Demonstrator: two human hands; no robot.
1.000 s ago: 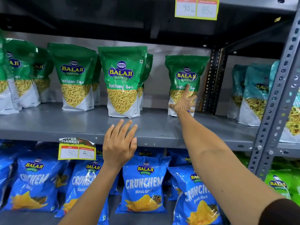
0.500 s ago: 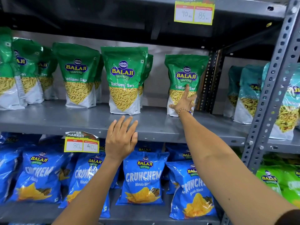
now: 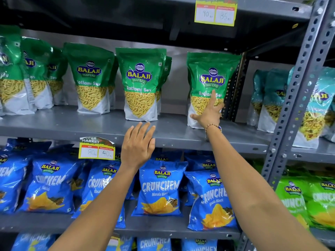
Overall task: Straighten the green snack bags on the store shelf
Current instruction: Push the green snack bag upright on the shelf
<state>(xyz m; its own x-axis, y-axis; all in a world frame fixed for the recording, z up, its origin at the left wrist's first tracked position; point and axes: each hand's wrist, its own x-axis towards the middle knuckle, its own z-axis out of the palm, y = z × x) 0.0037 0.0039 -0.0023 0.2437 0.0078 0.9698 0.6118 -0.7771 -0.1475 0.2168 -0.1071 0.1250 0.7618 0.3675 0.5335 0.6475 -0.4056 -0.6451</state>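
Note:
Several green Ratlami Sev bags stand upright along the grey shelf (image 3: 54,124). The rightmost green bag (image 3: 212,73) stands apart near the shelf post. My right hand (image 3: 208,114) lies flat against its lower front, fingers spread, index finger pointing up. The middle green bag (image 3: 140,84) stands just above my left hand (image 3: 137,144), which hovers open in front of the shelf edge and touches nothing. More green bags (image 3: 88,78) stand to the left, some with others behind them.
A perforated grey upright (image 3: 297,91) stands at the right, with teal snack bags (image 3: 268,98) beyond it. Blue Crunchem bags (image 3: 159,191) fill the shelf below. A yellow price tag (image 3: 97,149) hangs on the shelf edge; another price tag (image 3: 215,12) is overhead.
The view has drifted slightly down and right. My right hand stays pressed on the rightmost bag. My left hand has held almost still below the middle bag.

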